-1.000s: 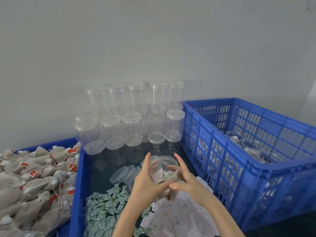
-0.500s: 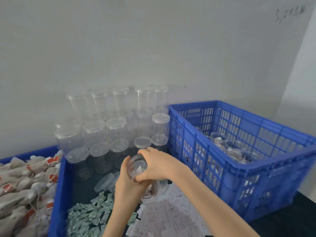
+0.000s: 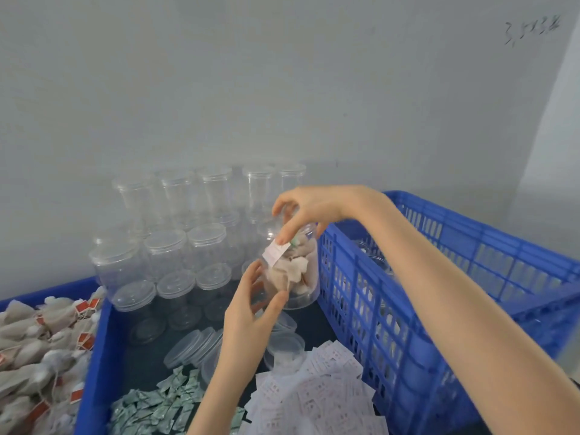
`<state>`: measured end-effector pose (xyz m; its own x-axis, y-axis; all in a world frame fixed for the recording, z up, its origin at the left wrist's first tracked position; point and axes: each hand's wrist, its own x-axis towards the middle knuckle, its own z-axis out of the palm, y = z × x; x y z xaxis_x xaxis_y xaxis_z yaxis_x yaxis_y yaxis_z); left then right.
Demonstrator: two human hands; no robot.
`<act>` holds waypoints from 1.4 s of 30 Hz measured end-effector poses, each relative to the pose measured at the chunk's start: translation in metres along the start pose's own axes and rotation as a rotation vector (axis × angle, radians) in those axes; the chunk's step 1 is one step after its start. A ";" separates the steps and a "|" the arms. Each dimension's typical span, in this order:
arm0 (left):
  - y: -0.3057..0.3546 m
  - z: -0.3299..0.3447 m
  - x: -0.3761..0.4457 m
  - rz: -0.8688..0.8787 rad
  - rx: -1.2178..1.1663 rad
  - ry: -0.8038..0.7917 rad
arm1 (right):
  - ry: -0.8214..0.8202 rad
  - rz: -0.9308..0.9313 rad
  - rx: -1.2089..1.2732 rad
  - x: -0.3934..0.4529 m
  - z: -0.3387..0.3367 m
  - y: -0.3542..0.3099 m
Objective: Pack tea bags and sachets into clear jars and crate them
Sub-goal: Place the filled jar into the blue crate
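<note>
While the jar [image 3: 290, 271] is held up in the air just left of the big blue crate [image 3: 439, 277], it is full of tea bags and small packets. The left hand [image 3: 251, 312] is curled around the bottom part of the jar, thumb on one side and fingers on the other. The right hand [image 3: 309, 208] sits on top with its fingers bent around the lid, which is too see-through to make out well. I think the lid is being put on or turned tight.

If the lid is not on all the way, it could pop off and the tea bags could spill. The jar is smooth, so it could also slip and fall onto the loose lids [image 3: 194, 343] below.

Behind the jar stand rows of empty jars [image 3: 175, 246]. Green packets [image 3: 157, 406] and white packets [image 3: 320, 397] lie near the person, and a pile of tea bags [image 3: 40, 340] fills the tray on the left.

Half a second ago the jar was lower, close to the white packets. Now it is lifted higher and nearer to the crate.
</note>
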<state>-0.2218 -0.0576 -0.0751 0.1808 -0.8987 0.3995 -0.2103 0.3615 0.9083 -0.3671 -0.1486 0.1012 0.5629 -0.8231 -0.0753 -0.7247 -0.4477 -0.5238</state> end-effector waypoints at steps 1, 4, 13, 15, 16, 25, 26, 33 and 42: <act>0.004 0.004 0.005 0.017 0.007 -0.004 | 0.002 0.001 0.018 0.000 -0.009 0.005; 0.010 0.014 0.020 0.050 0.042 -0.030 | 0.036 0.016 0.059 0.001 -0.035 0.023; 0.025 0.050 0.053 0.140 0.103 -0.108 | 0.365 0.108 0.168 -0.001 -0.112 0.090; 0.023 0.057 0.059 0.123 0.090 -0.116 | 0.447 0.159 0.163 0.002 -0.124 0.107; 0.022 0.060 0.062 0.115 0.081 -0.120 | 0.481 0.186 0.156 0.003 -0.128 0.116; 0.002 0.081 0.082 0.059 0.048 -0.142 | 0.569 0.482 -0.008 0.039 -0.111 0.229; -0.001 0.083 0.084 0.046 0.051 -0.146 | 0.535 0.515 -0.041 0.045 -0.104 0.241; -0.017 0.093 0.091 0.012 0.036 -0.156 | 0.498 0.637 -0.115 0.077 -0.058 0.305; -0.028 0.087 0.105 0.073 0.073 -0.150 | 0.569 0.664 -0.254 0.114 -0.040 0.337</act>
<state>-0.2807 -0.1836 -0.0691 0.0183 -0.8995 0.4366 -0.2875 0.4135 0.8639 -0.5632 -0.4068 -0.0498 -0.2340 -0.9571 0.1707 -0.9337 0.1723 -0.3139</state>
